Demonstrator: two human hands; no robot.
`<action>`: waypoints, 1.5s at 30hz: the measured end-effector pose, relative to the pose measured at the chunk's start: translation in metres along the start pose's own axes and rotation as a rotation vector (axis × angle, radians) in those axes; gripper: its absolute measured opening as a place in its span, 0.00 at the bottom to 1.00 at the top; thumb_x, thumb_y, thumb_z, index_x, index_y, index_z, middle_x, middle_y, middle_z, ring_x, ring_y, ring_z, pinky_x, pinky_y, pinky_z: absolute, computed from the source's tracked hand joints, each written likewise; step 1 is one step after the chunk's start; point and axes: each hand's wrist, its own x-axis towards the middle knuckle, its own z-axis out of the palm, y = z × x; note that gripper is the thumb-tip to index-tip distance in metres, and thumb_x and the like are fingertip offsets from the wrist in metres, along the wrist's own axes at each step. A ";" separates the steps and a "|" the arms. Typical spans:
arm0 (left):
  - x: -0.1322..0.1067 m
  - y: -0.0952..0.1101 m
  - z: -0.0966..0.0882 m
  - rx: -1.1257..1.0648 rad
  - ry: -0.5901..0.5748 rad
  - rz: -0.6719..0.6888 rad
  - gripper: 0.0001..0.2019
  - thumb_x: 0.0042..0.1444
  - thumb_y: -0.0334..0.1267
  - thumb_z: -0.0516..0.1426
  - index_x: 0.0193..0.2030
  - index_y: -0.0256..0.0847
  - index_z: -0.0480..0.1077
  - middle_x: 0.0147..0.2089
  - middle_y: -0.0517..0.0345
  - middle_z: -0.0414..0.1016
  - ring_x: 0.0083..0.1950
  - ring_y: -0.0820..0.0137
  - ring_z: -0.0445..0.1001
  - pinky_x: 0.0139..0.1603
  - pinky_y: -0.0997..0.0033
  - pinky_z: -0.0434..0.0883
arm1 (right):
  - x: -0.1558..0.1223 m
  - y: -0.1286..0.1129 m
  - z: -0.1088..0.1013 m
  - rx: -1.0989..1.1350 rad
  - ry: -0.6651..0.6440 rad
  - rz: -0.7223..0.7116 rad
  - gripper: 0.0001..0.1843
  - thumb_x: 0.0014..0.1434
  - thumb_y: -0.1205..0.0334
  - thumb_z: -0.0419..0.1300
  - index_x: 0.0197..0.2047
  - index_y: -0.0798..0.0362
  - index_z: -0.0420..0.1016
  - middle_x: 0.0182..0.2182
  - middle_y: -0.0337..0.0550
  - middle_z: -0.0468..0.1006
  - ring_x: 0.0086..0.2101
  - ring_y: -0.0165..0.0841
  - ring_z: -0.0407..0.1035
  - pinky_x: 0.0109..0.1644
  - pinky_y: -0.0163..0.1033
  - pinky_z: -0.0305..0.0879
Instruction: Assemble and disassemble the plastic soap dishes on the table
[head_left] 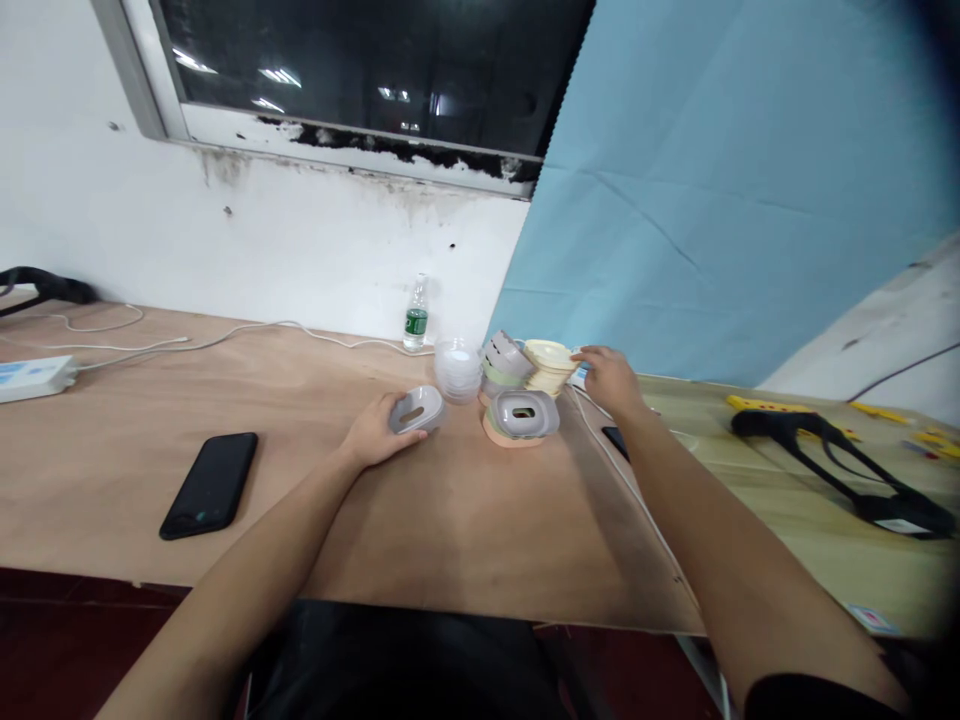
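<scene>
My left hand [373,432] rests on the wooden table [300,470] with its fingers wrapped round a grey plastic lid with a slot [417,409]. My right hand [611,378] reaches further back and touches a stack of cream-yellow plastic pieces [550,366] with its fingers. Between the hands lies another grey slotted lid on a pinkish base [521,416]. Behind it stand a tilted stack of grey and green pieces [504,362] and a stack of clear round cups [457,370].
A black phone [210,483] lies at the left front. A small water bottle [415,314] stands by the wall. A white power strip [34,377] and cables lie at far left. Black straps [847,460] lie on the right table; a blue sheet hangs behind.
</scene>
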 end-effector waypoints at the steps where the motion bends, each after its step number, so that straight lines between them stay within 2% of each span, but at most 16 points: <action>1: 0.000 0.000 0.000 -0.001 0.001 0.001 0.38 0.46 0.60 0.59 0.61 0.43 0.59 0.58 0.48 0.67 0.58 0.54 0.67 0.57 0.52 0.65 | 0.000 0.000 -0.001 0.000 -0.008 0.001 0.25 0.44 0.77 0.48 0.43 0.55 0.76 0.46 0.50 0.74 0.48 0.40 0.65 0.54 0.47 0.59; 8: -0.001 0.003 -0.002 -0.009 0.007 -0.008 0.38 0.46 0.60 0.59 0.60 0.42 0.59 0.58 0.48 0.67 0.58 0.54 0.67 0.58 0.54 0.65 | 0.000 -0.006 -0.009 0.029 0.002 0.060 0.24 0.43 0.77 0.49 0.42 0.54 0.76 0.46 0.50 0.73 0.48 0.41 0.64 0.55 0.48 0.59; 11: -0.001 0.003 -0.002 -0.009 0.007 -0.003 0.39 0.46 0.60 0.59 0.60 0.41 0.59 0.58 0.49 0.67 0.57 0.54 0.68 0.57 0.53 0.65 | 0.000 -0.016 -0.015 0.036 0.067 0.083 0.24 0.44 0.76 0.49 0.43 0.55 0.75 0.47 0.51 0.73 0.49 0.43 0.64 0.55 0.50 0.58; 13: -0.001 0.004 -0.002 -0.008 0.011 0.010 0.38 0.46 0.60 0.59 0.60 0.41 0.59 0.58 0.48 0.67 0.57 0.54 0.68 0.57 0.53 0.65 | -0.002 -0.029 -0.020 0.046 0.158 0.112 0.24 0.45 0.75 0.49 0.44 0.55 0.74 0.47 0.52 0.72 0.50 0.44 0.63 0.55 0.52 0.58; 15: -0.001 0.004 -0.003 -0.010 0.018 0.021 0.38 0.46 0.60 0.60 0.60 0.41 0.60 0.57 0.48 0.67 0.57 0.54 0.67 0.57 0.53 0.65 | -0.006 -0.048 -0.025 0.065 0.276 0.152 0.22 0.48 0.74 0.49 0.45 0.55 0.74 0.47 0.53 0.71 0.50 0.44 0.63 0.55 0.54 0.57; 18: -0.001 0.005 -0.002 -0.014 0.024 0.025 0.37 0.45 0.60 0.60 0.59 0.42 0.61 0.57 0.48 0.67 0.57 0.54 0.67 0.57 0.53 0.65 | -0.021 -0.090 -0.030 0.115 0.402 0.196 0.18 0.52 0.71 0.49 0.43 0.53 0.73 0.45 0.53 0.72 0.49 0.44 0.64 0.56 0.55 0.57; 23: -0.002 0.007 -0.001 -0.018 0.017 0.049 0.37 0.46 0.59 0.60 0.60 0.43 0.59 0.58 0.49 0.66 0.58 0.55 0.67 0.58 0.54 0.65 | -0.053 -0.166 -0.027 0.272 0.416 0.180 0.12 0.55 0.66 0.52 0.39 0.49 0.74 0.43 0.49 0.72 0.47 0.43 0.67 0.53 0.53 0.63; 27: -0.003 0.010 -0.001 -0.034 -0.001 0.078 0.38 0.46 0.59 0.60 0.61 0.44 0.58 0.59 0.50 0.65 0.59 0.55 0.66 0.59 0.54 0.65 | -0.066 -0.204 -0.022 0.477 0.352 0.103 0.11 0.55 0.64 0.54 0.40 0.46 0.74 0.41 0.47 0.73 0.44 0.41 0.69 0.50 0.53 0.67; 32: -0.004 0.014 -0.002 -0.039 -0.004 0.148 0.38 0.47 0.58 0.60 0.62 0.43 0.57 0.60 0.49 0.64 0.60 0.56 0.65 0.60 0.56 0.64 | -0.070 -0.230 -0.021 0.663 0.236 0.065 0.11 0.58 0.63 0.55 0.43 0.46 0.74 0.41 0.45 0.74 0.42 0.40 0.70 0.46 0.49 0.69; 35: -0.005 0.017 0.000 -0.036 0.006 0.209 0.39 0.48 0.58 0.59 0.63 0.42 0.55 0.60 0.48 0.63 0.61 0.56 0.63 0.61 0.56 0.62 | -0.073 -0.242 -0.020 0.763 0.101 0.131 0.13 0.59 0.59 0.56 0.48 0.47 0.72 0.40 0.45 0.74 0.37 0.37 0.70 0.41 0.44 0.69; 38: -0.006 0.022 0.003 -0.033 0.023 0.270 0.40 0.50 0.57 0.58 0.65 0.40 0.51 0.62 0.45 0.60 0.63 0.55 0.61 0.63 0.55 0.60 | -0.075 -0.252 -0.018 0.883 -0.007 0.230 0.20 0.60 0.54 0.56 0.55 0.48 0.67 0.38 0.43 0.74 0.31 0.33 0.69 0.33 0.39 0.68; 42: -0.007 0.027 0.008 -0.008 0.019 0.294 0.43 0.50 0.57 0.58 0.67 0.40 0.46 0.65 0.42 0.55 0.65 0.52 0.57 0.64 0.51 0.57 | -0.076 -0.258 -0.014 0.975 -0.008 0.306 0.27 0.59 0.50 0.57 0.59 0.49 0.62 0.38 0.43 0.73 0.27 0.31 0.67 0.29 0.37 0.66; 45: -0.008 0.030 0.011 0.007 0.023 0.320 0.45 0.50 0.58 0.58 0.68 0.39 0.42 0.67 0.39 0.52 0.67 0.50 0.54 0.65 0.49 0.55 | -0.074 -0.260 -0.013 1.025 0.031 0.336 0.29 0.58 0.49 0.58 0.60 0.49 0.61 0.42 0.46 0.74 0.33 0.35 0.70 0.34 0.39 0.69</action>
